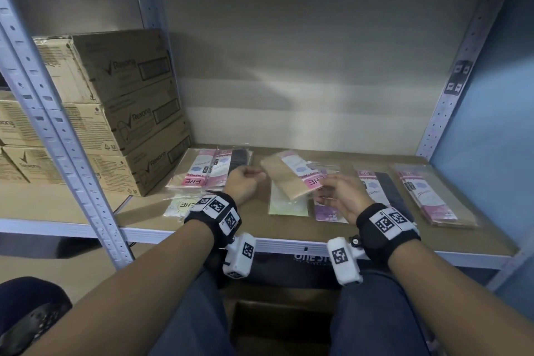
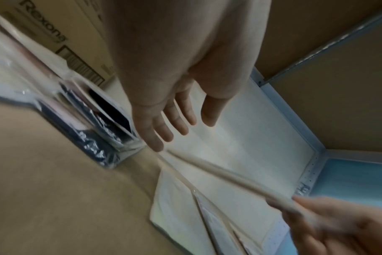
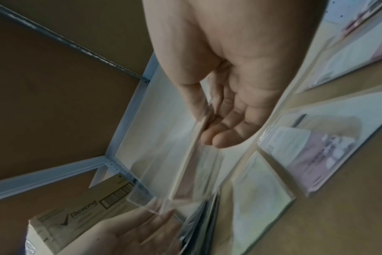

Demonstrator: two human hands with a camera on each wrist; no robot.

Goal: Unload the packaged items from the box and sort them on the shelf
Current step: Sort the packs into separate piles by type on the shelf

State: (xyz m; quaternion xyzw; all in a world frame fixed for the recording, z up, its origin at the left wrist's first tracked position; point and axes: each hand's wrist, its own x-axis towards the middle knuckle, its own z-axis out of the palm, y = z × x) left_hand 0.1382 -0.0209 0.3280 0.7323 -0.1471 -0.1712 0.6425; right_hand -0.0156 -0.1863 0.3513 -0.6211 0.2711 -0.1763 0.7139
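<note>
- Between the two hands, a tan packet (image 1: 290,176) is held up in the air, just above the shelf (image 1: 375,233).
- The packet's end is pinched by the right hand (image 1: 336,196), with the thumb on one side and the fingers curled on the other.
- In the left wrist view, the left hand (image 1: 244,183) is seen with its fingers straight and loose. Nothing is gripped by it. Its fingertips are at the packet's far end, but it cannot be told if the packet is touched.
- Left of the left hand, a pile of pink packets (image 1: 199,170) is laid flat on the shelf, next to stacked brown boxes (image 1: 127,113).
- Right of the right hand, more packets (image 1: 427,196) are laid in rows.
- Under the held packet, a pale green packet (image 1: 287,205) is seen.
- Much sorting looks done, since many piles are laid out.
- The held packet must still be put on a matching pile.
- The box below the shelf (image 1: 277,324) is dark, so it cannot be told how much is left inside.
</note>
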